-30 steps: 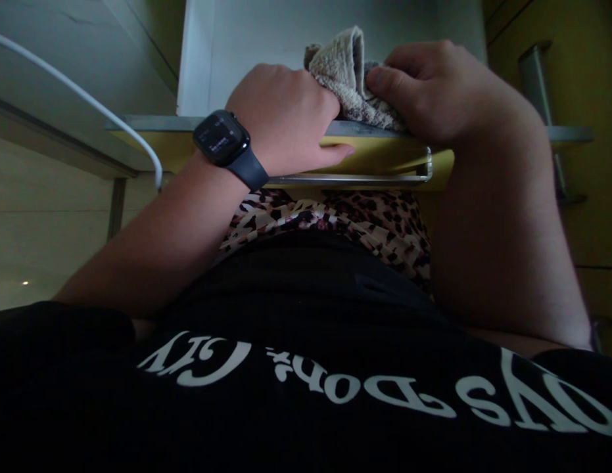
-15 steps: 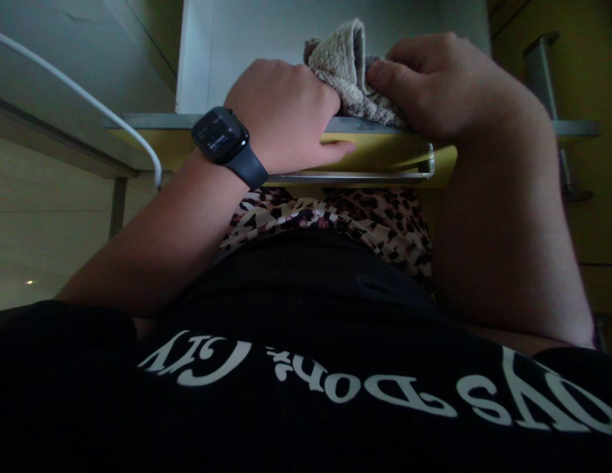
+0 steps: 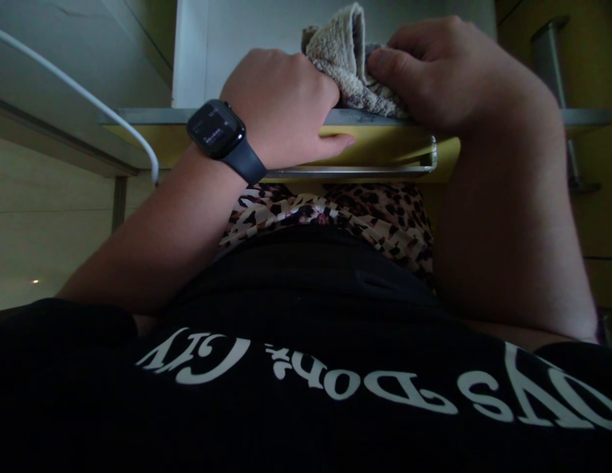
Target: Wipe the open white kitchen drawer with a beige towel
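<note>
A beige terry cloth (image 3: 346,62) lies bunched on the front edge of an open yellow drawer (image 3: 384,148) with a metal bar handle (image 3: 355,172). My left hand (image 3: 281,105), a dark smartwatch on its wrist, is closed over the drawer's front edge, thumb against the yellow face, and touches the cloth's left side. My right hand (image 3: 434,72) is closed on the cloth's right side, thumb pressed into it. The drawer's white inside (image 3: 256,33) shows behind the hands.
A white cable (image 3: 89,105) curves down at the left beside a pale wall and floor. Yellow cabinet fronts with metal handles (image 3: 552,59) stand at the right. My black printed shirt (image 3: 306,381) and leopard-print garment (image 3: 335,217) fill the lower frame.
Both hands, the cloth and the drawer front sit slightly higher in the picture than a second ago; the grips look the same.
</note>
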A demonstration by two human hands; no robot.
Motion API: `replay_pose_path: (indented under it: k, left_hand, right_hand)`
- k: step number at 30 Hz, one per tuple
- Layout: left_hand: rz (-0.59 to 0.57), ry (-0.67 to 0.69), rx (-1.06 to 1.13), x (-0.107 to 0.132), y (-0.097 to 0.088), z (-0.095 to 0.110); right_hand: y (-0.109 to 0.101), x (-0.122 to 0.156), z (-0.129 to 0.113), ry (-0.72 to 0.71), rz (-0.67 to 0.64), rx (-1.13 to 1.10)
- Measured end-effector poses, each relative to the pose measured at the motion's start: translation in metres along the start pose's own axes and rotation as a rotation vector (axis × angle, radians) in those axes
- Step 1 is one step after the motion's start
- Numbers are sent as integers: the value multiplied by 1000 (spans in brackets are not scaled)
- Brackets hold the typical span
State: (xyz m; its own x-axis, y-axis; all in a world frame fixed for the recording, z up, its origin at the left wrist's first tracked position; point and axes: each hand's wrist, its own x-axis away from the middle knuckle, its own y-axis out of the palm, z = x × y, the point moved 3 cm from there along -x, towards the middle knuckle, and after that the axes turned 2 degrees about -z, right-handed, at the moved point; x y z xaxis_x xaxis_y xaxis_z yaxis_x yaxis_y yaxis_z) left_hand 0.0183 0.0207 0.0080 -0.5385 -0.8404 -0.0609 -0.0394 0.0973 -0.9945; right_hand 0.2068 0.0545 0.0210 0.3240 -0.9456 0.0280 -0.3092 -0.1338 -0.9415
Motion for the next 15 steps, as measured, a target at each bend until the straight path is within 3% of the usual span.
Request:
replay_pose_path:
  k: [15]
  left_hand:
    - [13,4,4,-1,2,-2]
  right_hand:
    - [1,-3,5,-20,16,20]
